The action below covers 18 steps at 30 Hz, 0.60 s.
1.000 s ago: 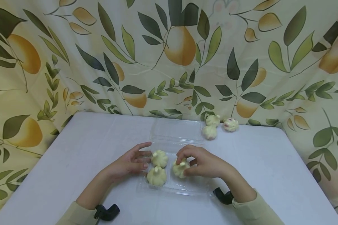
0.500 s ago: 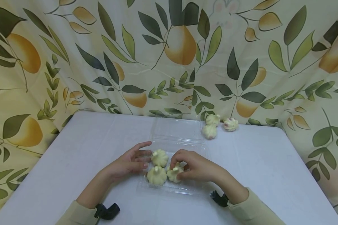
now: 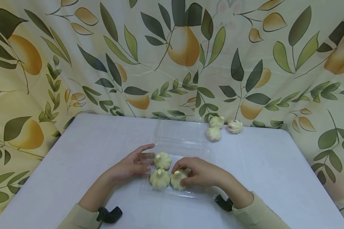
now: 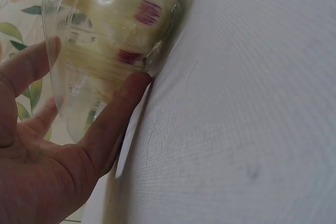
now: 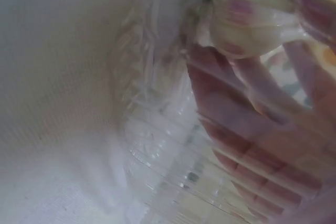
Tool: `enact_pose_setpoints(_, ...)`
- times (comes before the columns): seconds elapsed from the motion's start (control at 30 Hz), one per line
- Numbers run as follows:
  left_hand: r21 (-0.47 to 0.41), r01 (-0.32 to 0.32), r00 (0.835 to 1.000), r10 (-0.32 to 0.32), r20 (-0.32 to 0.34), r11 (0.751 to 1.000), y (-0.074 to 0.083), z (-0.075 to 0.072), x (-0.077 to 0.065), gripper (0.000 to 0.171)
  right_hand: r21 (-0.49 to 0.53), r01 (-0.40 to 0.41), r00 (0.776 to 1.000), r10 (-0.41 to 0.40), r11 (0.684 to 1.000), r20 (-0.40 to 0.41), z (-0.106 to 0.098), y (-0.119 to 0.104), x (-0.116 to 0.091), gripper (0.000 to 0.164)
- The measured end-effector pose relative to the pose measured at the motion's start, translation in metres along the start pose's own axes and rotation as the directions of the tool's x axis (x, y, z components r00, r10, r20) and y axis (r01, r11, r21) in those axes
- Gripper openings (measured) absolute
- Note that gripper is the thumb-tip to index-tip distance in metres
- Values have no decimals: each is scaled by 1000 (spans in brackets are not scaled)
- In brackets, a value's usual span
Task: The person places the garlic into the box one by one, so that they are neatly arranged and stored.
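Clock read from the head view, twelve away from the person.

Right grip (image 3: 202, 173): thumb and fingers curled round the held bulb (image 3: 176, 182) of garlic, hand at its three o'clock. Bulb sits low in the near part of the clear container (image 3: 189, 192). Whether it rests fully on the floor: cannot tell, fingers hide that side and right wrist view is blurred.

Risk: lobed, rounded underside; let go off-balance, it would likely roll toward three o'clock, where there is room.

Nine o'clock of it, near-left bulb (image 3: 159, 178), touching or just beside. A push that way would likely shove it into the wall. Far-left bulb (image 3: 162, 160) at about half past ten; a knock could pass on to it.

Left grip (image 3: 130, 167), past those two toward nine o'clock: fingers extended, holding no bulb, thumb against the container wall. Thin plastic; pressing hard might flex or slide it on the smooth-looking surface (image 3: 103, 143).

Four o'clock: black wrist piece (image 3: 224, 203) near the container's side; a low withdrawal could catch the rim.

Twelve: lid (image 3: 180, 131) folded back flat. Tipping the base could lift it.

One o'clock, beyond the container: three loose bulbs (image 3: 213, 134), well apart from the grip; a careless reach might set them rolling.
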<state>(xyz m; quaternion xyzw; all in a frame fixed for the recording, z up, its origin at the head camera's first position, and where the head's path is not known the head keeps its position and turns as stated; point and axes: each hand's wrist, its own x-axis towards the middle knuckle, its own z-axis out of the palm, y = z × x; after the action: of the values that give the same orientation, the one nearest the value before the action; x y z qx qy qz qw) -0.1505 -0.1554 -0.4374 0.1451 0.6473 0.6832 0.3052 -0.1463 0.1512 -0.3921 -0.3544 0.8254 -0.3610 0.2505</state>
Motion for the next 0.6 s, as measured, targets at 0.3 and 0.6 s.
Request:
enact_pose_setpoints(0.3, 23, 8, 1000, -8, -15, 1000, -1, 0, 0, 79, -42, 12, 1000, -11, 999, 19, 0, 3, -4, 38)
enact_pose_setpoints(0.6, 17, 5, 1000, -5, -14, 1000, -1, 0, 0, 78, -25, -10, 1000, 10, 1000, -17, -11, 2, -11, 49)
